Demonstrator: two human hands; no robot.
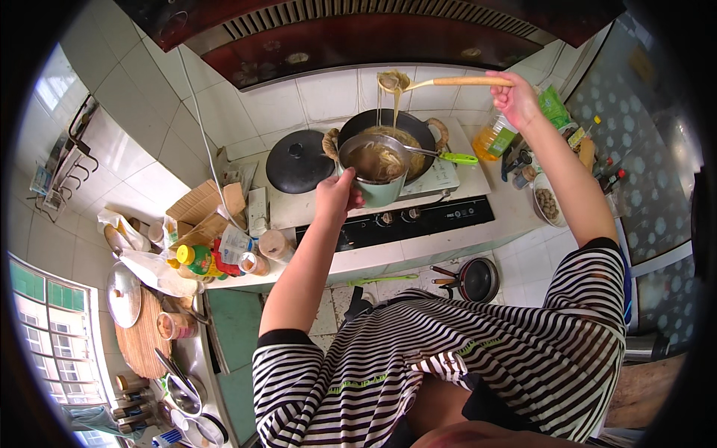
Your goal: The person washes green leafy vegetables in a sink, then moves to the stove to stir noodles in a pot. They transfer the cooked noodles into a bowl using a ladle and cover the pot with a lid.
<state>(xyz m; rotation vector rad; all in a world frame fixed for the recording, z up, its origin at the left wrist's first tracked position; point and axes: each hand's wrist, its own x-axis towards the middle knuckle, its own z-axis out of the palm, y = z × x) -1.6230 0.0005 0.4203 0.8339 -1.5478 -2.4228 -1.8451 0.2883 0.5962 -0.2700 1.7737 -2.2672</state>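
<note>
My left hand [339,195] grips the near left side of a pale green pot [376,194]. Brown broth and pale noodle strands [386,162] fill it. My right hand [516,99] holds the wooden handle of a ladle [470,82], raised high over the stove. Food is heaped in the ladle's bowl, and strands hang from it toward a black wok [355,122] with rope-wrapped handles. The green pot covers part of the wok, which also holds broth. A utensil with a lime-green handle [459,158] reaches right from the pot's rim; its far end is hidden.
A black lid [298,161] lies left of the wok. An oil bottle [494,134] and a bowl of small round pieces [549,203] stand on the right. Jars [275,246] and bottles crowd the left counter. Frying pans [478,279] lie below; a range hood [369,42] overhangs the stove.
</note>
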